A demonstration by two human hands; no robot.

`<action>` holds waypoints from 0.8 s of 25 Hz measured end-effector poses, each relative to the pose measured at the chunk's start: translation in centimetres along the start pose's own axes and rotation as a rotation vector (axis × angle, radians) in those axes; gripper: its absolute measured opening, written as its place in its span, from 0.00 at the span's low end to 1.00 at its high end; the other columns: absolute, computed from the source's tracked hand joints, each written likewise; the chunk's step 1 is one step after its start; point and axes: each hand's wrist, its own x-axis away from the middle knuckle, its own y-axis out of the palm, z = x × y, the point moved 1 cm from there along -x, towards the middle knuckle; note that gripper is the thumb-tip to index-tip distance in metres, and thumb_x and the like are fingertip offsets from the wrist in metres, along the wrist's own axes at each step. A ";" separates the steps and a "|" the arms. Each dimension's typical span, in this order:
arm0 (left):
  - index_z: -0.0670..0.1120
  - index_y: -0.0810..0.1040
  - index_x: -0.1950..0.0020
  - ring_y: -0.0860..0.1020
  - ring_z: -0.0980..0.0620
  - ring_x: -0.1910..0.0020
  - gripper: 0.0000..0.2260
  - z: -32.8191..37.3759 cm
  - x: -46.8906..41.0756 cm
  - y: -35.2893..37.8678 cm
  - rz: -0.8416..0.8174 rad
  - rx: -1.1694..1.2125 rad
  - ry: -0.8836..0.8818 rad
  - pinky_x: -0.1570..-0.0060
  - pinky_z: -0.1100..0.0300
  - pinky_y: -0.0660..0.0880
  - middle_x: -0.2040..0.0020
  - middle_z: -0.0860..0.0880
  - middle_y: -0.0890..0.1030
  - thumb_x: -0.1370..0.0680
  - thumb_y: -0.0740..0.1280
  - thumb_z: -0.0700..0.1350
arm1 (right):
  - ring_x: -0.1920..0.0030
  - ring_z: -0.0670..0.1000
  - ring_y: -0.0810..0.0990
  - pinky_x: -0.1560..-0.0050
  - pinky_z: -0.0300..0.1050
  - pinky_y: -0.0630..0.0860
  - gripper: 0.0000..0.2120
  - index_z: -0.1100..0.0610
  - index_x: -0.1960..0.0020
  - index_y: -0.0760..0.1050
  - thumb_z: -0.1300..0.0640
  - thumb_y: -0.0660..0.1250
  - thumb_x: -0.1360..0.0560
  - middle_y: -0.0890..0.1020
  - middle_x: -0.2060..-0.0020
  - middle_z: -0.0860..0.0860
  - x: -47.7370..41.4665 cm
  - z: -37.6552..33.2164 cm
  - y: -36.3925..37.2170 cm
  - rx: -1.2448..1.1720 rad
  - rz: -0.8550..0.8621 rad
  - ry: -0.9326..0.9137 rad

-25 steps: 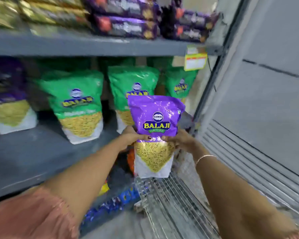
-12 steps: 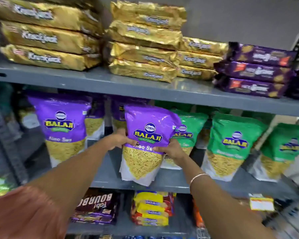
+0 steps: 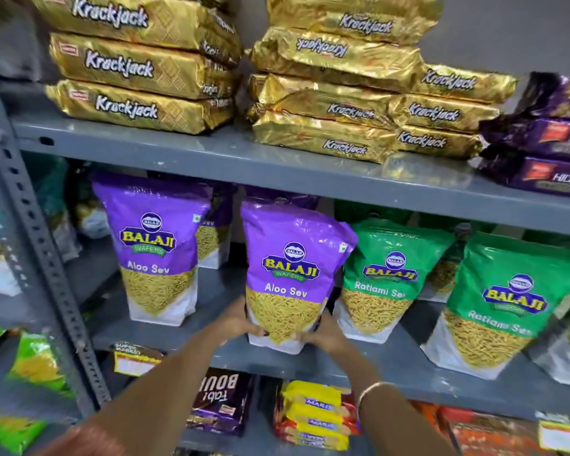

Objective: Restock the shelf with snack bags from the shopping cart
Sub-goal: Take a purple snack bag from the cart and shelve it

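Note:
A purple Balaji Aloo Sev bag stands upright on the grey middle shelf, near its front edge. My left hand grips its lower left corner and my right hand grips its lower right corner. To its left stands another purple Aloo Sev bag, with more purple bags behind. Just to the right, a green Ratlami Sev bag touches or nearly touches the held bag. The shopping cart is out of view.
Gold Krackjack packs and purple biscuit packs fill the shelf above. A second green bag stands at the right. Biscuit packs lie on the lower shelf. A perforated grey upright bounds the left side.
The purple bag went from above the cart up to the middle shelf and now stands on it. My hands slid from its middle down to its bottom corners.

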 end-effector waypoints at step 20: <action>0.48 0.70 0.47 0.82 0.48 0.53 0.18 0.1 2.9 12.1 0.361 -0.821 0.595 0.47 0.61 0.70 0.50 0.51 0.74 0.31 0.68 0.56 | 0.53 0.61 0.79 0.60 0.45 0.67 0.12 0.58 0.59 0.70 0.55 0.72 0.33 0.79 0.61 0.58 5.4 3.6 -9.7 0.158 0.798 0.237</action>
